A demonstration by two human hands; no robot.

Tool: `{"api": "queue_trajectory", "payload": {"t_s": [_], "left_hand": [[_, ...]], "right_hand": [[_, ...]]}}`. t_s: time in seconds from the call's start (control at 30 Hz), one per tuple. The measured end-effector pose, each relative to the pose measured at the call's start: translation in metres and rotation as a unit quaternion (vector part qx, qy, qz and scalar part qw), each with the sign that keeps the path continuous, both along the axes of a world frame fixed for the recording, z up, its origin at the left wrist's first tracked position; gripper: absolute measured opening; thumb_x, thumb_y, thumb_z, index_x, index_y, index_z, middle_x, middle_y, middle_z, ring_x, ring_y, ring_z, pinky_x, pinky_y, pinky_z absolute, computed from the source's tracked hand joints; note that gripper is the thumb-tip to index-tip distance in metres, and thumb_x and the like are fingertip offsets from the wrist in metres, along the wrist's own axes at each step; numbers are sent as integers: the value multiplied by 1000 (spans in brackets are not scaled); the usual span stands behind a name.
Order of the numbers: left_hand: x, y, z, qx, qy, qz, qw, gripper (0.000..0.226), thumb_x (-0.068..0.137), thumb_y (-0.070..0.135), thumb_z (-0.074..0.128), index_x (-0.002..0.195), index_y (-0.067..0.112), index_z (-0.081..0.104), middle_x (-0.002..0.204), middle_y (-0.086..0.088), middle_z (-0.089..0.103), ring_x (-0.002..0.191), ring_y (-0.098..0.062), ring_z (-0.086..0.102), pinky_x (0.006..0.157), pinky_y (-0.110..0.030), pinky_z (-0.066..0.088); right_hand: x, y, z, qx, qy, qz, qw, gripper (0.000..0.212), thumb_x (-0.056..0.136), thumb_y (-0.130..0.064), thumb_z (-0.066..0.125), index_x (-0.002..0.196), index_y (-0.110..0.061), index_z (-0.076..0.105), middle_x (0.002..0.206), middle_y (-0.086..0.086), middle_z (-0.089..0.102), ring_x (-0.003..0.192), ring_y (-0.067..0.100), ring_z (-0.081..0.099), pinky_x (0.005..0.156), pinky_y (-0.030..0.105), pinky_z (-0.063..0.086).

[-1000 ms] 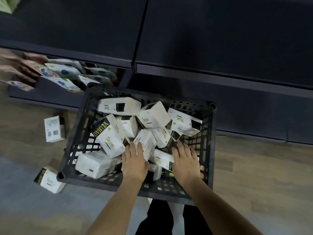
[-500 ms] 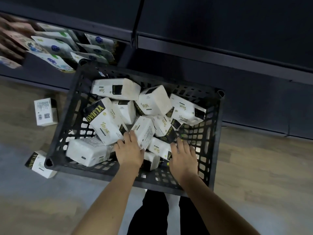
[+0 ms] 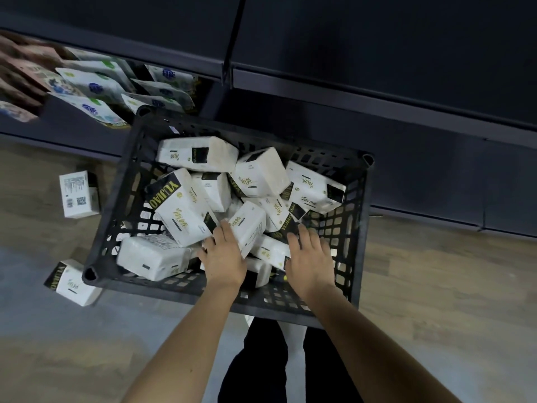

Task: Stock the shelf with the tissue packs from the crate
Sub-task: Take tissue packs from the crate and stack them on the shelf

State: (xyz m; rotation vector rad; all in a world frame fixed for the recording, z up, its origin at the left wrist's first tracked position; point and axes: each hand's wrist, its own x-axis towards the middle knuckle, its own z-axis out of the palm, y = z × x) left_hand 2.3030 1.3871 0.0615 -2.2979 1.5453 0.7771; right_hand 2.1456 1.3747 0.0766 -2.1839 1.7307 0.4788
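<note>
Both hands (image 3: 223, 258) in crate (image 3: 116, 199); fingertips hidden btwn tissue packs (image 3: 250, 228).

Black lattice crate (image 3: 116, 199) on the floor, against the dark shelf (image 3: 377, 91). White tissue packs (image 3: 261, 175) with black-gold print heaped inside, tilted every way. Two more packs (image 3: 78, 194) lie on the floor left of it.

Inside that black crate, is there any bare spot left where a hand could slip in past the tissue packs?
Yes: the crate shows bare lattice floor along its right wall, beyond the right hand, and along the near wall between the wrists. The middle and far side are crowded with piled tissue packs. The left hand rests among them.
</note>
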Motion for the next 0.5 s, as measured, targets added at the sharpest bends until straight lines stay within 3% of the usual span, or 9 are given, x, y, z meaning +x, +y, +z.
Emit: {"api": "queue_trajectory", "payload": {"t_s": [0.1,0.2,0.27,0.37,0.43,0.5], "left_hand": [[4,3,18,-12,-26,-47,998,91,84,24,65,148,6,2,147,-8,22,131,-26,32,106,-44,28],[7,4,45,-38,-60,-87,994,95,79,18,67,149,6,4,145,-7,28,128,-25,36,106,-45,27],[10,3,62,-59,-80,-105,989,99,72,15,73,148,3,11,142,-11,34,125,-27,41,105,-48,29],[16,-1,85,-139,-106,-141,974,102,40,7,87,133,-4,46,113,-16,58,97,-32,59,86,-53,47],[19,-3,100,-188,-103,-166,963,101,34,0,84,128,-4,50,105,-16,60,89,-34,60,82,-53,48],[19,-7,121,-226,-103,-198,948,101,37,-3,79,131,-1,42,107,-15,59,93,-33,59,85,-52,47]], "right_hand": [[1,-5,18,-2,4,30,1000,58,77,-23,67,131,-10,47,141,15,41,129,32,38,105,47,34],[0,-13,41,5,8,52,999,59,91,-22,51,143,-12,25,153,14,15,140,30,16,115,45,17],[1,-18,61,12,8,57,998,59,92,-20,47,144,-13,19,155,12,8,141,29,10,116,44,13],[2,-24,88,-3,9,66,998,62,91,-17,47,145,-14,16,155,12,6,141,30,9,116,44,12],[2,-27,104,-9,12,68,998,67,91,-18,49,147,-14,11,155,12,3,142,30,7,116,43,10],[1,-31,121,-20,13,66,998,72,90,-19,52,147,-14,8,155,12,2,143,30,6,115,43,9]]}}
